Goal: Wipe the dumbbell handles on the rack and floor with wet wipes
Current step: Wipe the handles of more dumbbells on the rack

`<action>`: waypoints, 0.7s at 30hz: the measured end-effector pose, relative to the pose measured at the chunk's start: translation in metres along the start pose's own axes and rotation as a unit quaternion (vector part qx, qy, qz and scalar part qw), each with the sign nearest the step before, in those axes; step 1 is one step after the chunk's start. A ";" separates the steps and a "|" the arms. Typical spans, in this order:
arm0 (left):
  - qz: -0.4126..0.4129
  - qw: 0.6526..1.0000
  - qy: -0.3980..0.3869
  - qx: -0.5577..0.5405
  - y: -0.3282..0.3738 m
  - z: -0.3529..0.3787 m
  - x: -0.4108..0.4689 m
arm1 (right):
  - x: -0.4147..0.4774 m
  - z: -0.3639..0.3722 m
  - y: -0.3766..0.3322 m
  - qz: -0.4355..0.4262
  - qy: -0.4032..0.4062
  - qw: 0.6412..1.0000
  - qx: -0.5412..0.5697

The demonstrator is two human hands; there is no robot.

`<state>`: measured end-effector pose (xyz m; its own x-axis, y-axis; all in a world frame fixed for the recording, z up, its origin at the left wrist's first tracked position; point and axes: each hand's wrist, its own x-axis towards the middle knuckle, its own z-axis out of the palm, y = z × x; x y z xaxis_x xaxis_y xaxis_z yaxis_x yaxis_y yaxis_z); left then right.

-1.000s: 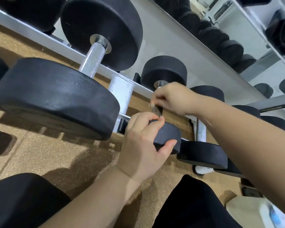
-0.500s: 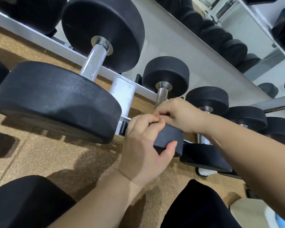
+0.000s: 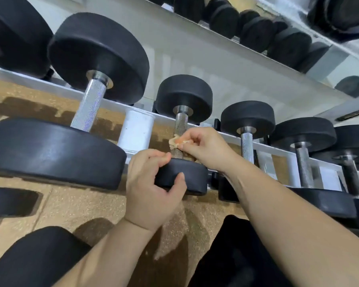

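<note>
A small dumbbell (image 3: 187,179) lies across the rack (image 3: 137,129), front to back. The left hand (image 3: 151,189) curls around its near end, thumb underneath. The right hand (image 3: 205,148) pinches a crumpled wipe (image 3: 175,141) against the handle (image 3: 180,123).

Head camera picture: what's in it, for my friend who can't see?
A right hand holds a crumpled wipe against a small dumbbell's metal handle, while the left hand grips its near black weight. Other dumbbells sit alongside on a white rack.
</note>
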<state>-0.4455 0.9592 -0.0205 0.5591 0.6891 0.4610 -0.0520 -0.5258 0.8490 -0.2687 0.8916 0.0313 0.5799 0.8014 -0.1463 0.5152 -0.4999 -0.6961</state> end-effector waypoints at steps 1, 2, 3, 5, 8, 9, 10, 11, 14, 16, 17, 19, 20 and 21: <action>-0.015 1.000 -0.004 0.013 0.005 -0.001 0.004 | 0.003 -0.001 0.000 -0.007 0.001 1.000 -0.007; -0.039 0.999 -0.012 0.031 0.011 -0.003 0.010 | 0.008 -0.002 0.000 -0.015 0.009 1.000 -0.009; -0.072 0.996 -0.024 0.047 0.018 -0.003 0.016 | 0.013 -0.002 -0.001 -0.016 0.029 0.999 0.005; -0.119 0.989 -0.045 0.070 0.032 0.000 0.028 | 0.023 -0.007 -0.002 0.007 0.084 0.994 0.076; -0.128 0.983 -0.073 0.109 0.044 0.016 0.038 | 0.026 -0.006 0.002 0.039 0.128 0.979 0.153; -0.134 0.977 -0.086 0.143 0.045 0.022 0.040 | 0.023 -0.002 0.005 0.046 0.123 0.977 0.165; -0.136 0.969 -0.098 0.184 0.043 0.026 0.042 | 0.017 0.003 0.008 0.049 0.110 0.976 0.181; -0.130 0.960 -0.108 0.221 0.041 0.029 0.044 | 0.010 0.007 0.012 0.052 0.091 0.973 0.203; -0.114 0.946 -0.138 0.270 0.039 0.028 0.048 | -0.006 0.018 0.021 0.073 0.068 0.953 0.285; -0.108 0.943 -0.147 0.277 0.042 0.026 0.050 | -0.002 0.020 0.023 0.090 0.072 0.944 0.311; -0.107 0.944 -0.151 0.274 0.044 0.024 0.051 | 0.005 0.021 0.022 0.096 0.080 0.940 0.317; -0.113 0.944 -0.161 0.265 0.046 0.022 0.053 | 0.022 0.019 0.021 0.102 0.122 0.931 0.330; -0.125 0.943 -0.165 0.259 0.045 0.020 0.054 | 0.031 0.016 0.020 0.102 0.148 0.926 0.331; -0.139 0.943 -0.169 0.252 0.044 0.018 0.055 | 0.038 0.015 0.021 0.099 0.167 0.925 0.326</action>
<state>-0.4015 0.9653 0.0372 0.7294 0.6816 0.0585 0.4876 -0.5780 0.6544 -0.2453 0.9165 0.0003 0.8406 0.5155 -0.1663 -0.0484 -0.2343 -0.9710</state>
